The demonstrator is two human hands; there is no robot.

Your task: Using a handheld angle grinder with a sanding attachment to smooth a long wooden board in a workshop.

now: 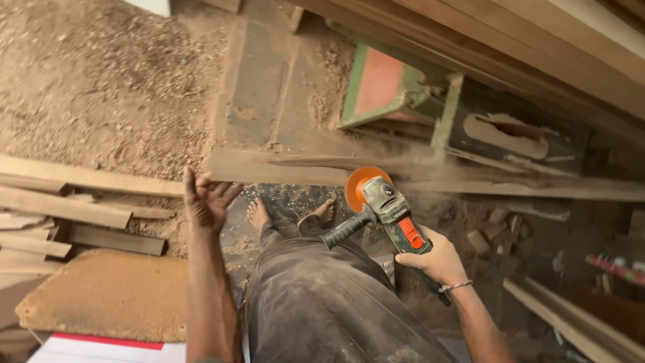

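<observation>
Sawdust floor point(101, 87); left hand point(205, 198) spread wide steadies plank point(470, 181), right hand point(437, 259) grips grinder point(386, 208) — best kept flat on plank.

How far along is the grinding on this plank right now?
Done: sawdust hangs around the plank, so some grinding has happened. In hand: the right hand holds the angle grinder at its edge while the left hand steadies the end. Left: how much edge remains cannot be told.

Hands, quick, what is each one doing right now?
Left hand: open, fingers spread, resting against the end of the long rough wooden plank.
Right hand: closed around the grey angle grinder with orange disc guard.
</observation>
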